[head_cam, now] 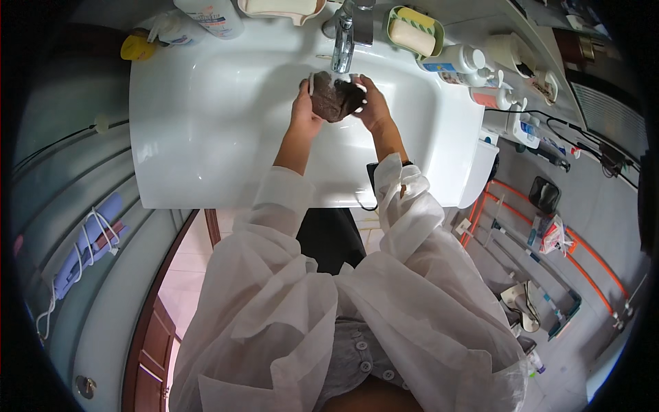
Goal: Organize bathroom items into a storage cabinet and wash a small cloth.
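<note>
Under the spout of the chrome faucet (344, 44), both of my hands hold a dark brown, fuzzy fabric item (327, 98), whose exact kind I cannot tell. My left hand (305, 110) grips its left side, along a pale edge. On the other side, the fingers of my right hand (375, 105) curl round its blackish part, where small white spots show. A whitish patch of water appears where the spout meets the fabric. All of this is above the basin of the white sink (221, 118).
Soap bars lie in a green soap dish (437, 44) right of the faucet, and a white soap dish (298, 18) sits left of it. Bottles (461, 57) line the right rim. More bottles (211, 18) and a yellow-lidded container (138, 47) stand at the back left.
</note>
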The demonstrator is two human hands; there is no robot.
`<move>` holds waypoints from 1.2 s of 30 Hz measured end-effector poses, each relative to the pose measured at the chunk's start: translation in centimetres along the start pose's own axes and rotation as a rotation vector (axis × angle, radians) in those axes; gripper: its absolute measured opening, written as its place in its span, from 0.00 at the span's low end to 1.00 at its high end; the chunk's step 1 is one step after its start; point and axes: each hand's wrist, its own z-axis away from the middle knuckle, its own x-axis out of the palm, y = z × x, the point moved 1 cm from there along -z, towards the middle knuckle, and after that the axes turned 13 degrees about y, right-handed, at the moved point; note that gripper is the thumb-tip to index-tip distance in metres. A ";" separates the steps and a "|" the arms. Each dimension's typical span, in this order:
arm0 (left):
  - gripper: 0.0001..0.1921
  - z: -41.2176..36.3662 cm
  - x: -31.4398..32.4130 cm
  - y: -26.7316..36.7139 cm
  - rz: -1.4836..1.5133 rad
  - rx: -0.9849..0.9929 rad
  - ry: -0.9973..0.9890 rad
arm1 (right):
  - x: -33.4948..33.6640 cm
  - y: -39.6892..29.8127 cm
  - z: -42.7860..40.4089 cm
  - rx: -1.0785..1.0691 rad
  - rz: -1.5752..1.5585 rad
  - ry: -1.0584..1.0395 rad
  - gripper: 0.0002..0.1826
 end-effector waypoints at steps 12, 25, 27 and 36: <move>0.18 -0.5 0.6 0.8 -0.039 -0.061 0.056 | 3.7 1.3 -1.0 -0.039 -0.453 -0.226 0.14; 0.27 0.2 1.8 -0.4 -0.226 0.159 0.260 | 5.5 1.8 -0.1 -0.475 -0.217 -0.089 0.23; 0.28 -0.9 1.6 -0.9 -0.208 0.111 0.281 | 5.7 1.4 0.0 -0.561 -0.103 -0.038 0.20; 0.34 -2.9 0.9 -3.0 -0.447 0.069 0.438 | 6.1 -0.2 0.4 -0.719 0.138 -0.010 0.13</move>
